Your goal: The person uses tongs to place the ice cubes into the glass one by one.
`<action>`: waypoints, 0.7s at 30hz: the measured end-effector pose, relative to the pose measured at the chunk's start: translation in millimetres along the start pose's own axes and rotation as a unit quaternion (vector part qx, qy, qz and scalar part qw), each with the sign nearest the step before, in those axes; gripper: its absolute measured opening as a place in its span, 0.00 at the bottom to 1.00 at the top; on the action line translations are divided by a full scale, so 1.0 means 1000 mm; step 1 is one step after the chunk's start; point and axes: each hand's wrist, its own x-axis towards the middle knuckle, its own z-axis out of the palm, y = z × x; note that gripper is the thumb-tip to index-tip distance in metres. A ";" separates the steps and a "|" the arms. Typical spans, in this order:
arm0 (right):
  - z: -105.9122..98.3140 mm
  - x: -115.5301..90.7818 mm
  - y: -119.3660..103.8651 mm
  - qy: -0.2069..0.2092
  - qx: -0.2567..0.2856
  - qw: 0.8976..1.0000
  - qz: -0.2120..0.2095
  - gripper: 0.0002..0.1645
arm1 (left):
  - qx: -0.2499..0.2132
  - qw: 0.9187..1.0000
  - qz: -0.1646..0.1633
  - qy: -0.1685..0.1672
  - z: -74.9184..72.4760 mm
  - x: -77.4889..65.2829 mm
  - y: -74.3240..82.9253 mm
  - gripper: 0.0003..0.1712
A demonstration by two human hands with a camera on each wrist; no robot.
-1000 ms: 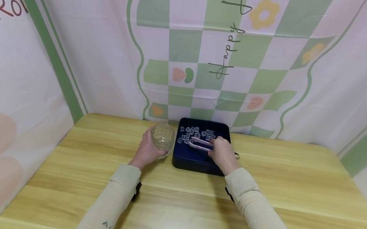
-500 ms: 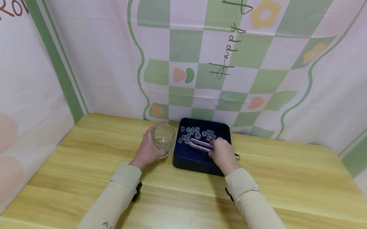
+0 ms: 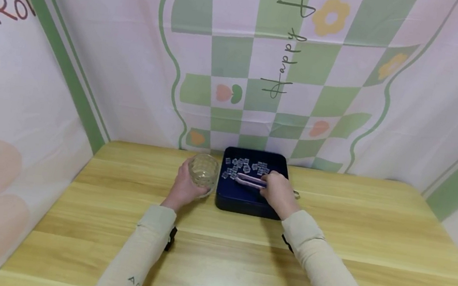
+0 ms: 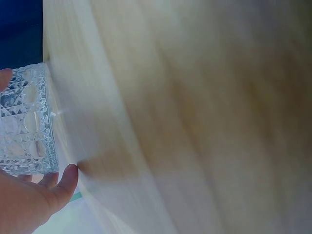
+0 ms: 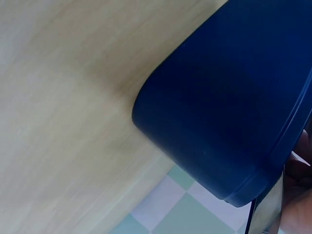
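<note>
Left grip [image 3: 185,187] holds glass [image 3: 204,172], right grip [image 3: 278,192] tongs [image 3: 249,184]

2 sleeved arms are extended fwd from the bottom of the head view, the L arm [image 3: 127,258] & R arm [image 3: 327,271] being angled inward & bared only from abt. the wrists [image 3: 170,203]. The L hand [image 3: 185,187] is curled in a wide hold, its thumb [image 3: 202,191] set opposite the fingers [image 4: 67,184], w/ some of them partly hidden. The R hand [image 3: 279,194] is held back-up, w/ thumb & fingers drawn into a pinch; only part of it is caught at the lower right edge of the R wrist view.
</note>
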 end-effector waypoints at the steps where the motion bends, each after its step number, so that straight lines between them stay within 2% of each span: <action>1: 0.000 0.000 0.000 -0.001 0.000 1.000 0.001 0.19 | -0.001 1.000 0.001 0.000 0.000 0.000 0.000 0.59; 5: -0.001 -0.001 0.000 -0.001 -0.001 1.000 -0.002 0.19 | -0.003 1.000 0.002 -0.001 0.000 0.000 0.000 0.59; 14: -0.005 -0.003 0.002 0.032 -0.004 0.999 -0.017 0.18 | -0.005 1.000 0.002 -0.001 0.001 0.000 -0.001 0.60; 21: -0.009 -0.004 0.006 0.039 0.034 0.999 0.013 0.18 | 0.001 1.000 0.008 -0.002 0.000 -0.001 0.000 0.59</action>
